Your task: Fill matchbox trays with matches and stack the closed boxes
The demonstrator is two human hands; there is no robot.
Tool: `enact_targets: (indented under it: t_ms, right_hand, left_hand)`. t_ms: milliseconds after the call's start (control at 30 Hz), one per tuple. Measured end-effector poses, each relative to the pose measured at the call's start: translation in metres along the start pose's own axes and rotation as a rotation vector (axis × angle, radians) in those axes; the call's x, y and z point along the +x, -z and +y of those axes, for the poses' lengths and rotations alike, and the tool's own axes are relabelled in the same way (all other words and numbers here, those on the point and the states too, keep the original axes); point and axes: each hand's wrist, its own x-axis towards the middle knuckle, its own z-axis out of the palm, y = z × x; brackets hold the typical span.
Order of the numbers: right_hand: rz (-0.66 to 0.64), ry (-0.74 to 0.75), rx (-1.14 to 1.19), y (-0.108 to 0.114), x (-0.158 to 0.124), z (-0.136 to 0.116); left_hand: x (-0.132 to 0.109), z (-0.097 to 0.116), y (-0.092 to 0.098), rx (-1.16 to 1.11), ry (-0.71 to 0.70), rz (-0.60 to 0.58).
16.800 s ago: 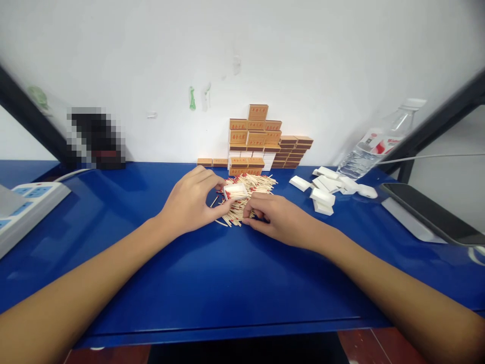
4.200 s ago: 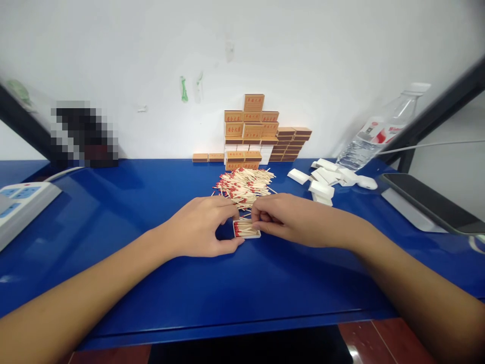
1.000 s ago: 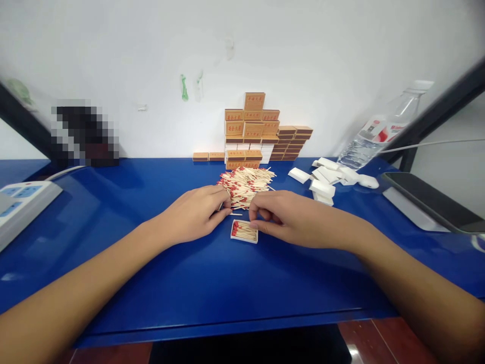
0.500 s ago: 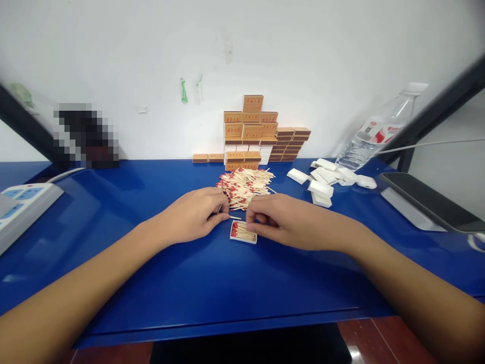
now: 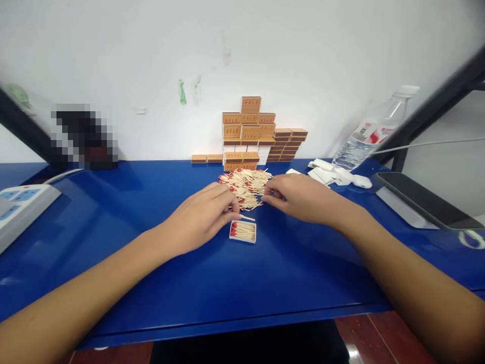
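White card walls of the matchbox tray [image 5: 242, 240] rest on the blue tabletop [image 5: 242, 288] nearest the person, its loaded matches [image 5: 244, 231] lying crosswise with red heads to the left. Just beyond its far wall, the left hand [image 5: 206, 215] pinches a single match [image 5: 248, 218] between thumb and finger, bare stick pointing right; its head end is hidden by the fingertips. To lay it well, I would match that heading, lower it level over the far wall, and release it flat so it doesn't ride up on the others. Farther off, the right hand [image 5: 299, 197] has its fingers curled narrowly at the right edge of the loose match pile [image 5: 246, 187]; whether they hold anything I cannot tell. Drawing from that outer edge, few at a time, should disturb the tangle least. Behind, close to the pile, stand the stacked matchboxes [image 5: 250, 132], best left unbumped.
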Motion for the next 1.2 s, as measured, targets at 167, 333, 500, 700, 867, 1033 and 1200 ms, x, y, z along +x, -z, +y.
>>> enact_targets:
  t_ms: [167,333,500,700,867,1033,1200]
  right_hand:
    - [-0.043,-0.007,-0.008,-0.003,0.001,0.0]
    - [-0.029,0.007,0.017,-0.001,0.001,-0.001]
    - [0.008,0.124,0.158,-0.002,0.001,0.001]
    - [-0.005,0.237,0.255,-0.009,0.004,0.004]
    - [-0.024,0.201,0.251,-0.011,0.005,0.003]
    - [-0.05,0.154,0.267,-0.005,0.002,-0.001]
    - [-0.047,0.215,0.392,0.002,-0.011,-0.022]
  left_hand:
    - [-0.002,0.007,-0.003,-0.045,0.012,-0.085]
    - [-0.001,0.001,-0.002,-0.043,0.024,-0.051]
    - [0.0,-0.009,0.005,0.01,0.035,-0.036]
    - [0.001,-0.013,0.01,0.018,0.075,-0.15]
    - [0.0,-0.015,0.006,-0.006,0.085,-0.164]
    - [0.0,-0.018,0.002,-0.024,0.066,-0.17]
    - [0.001,-0.021,-0.001,-0.023,0.063,-0.153]
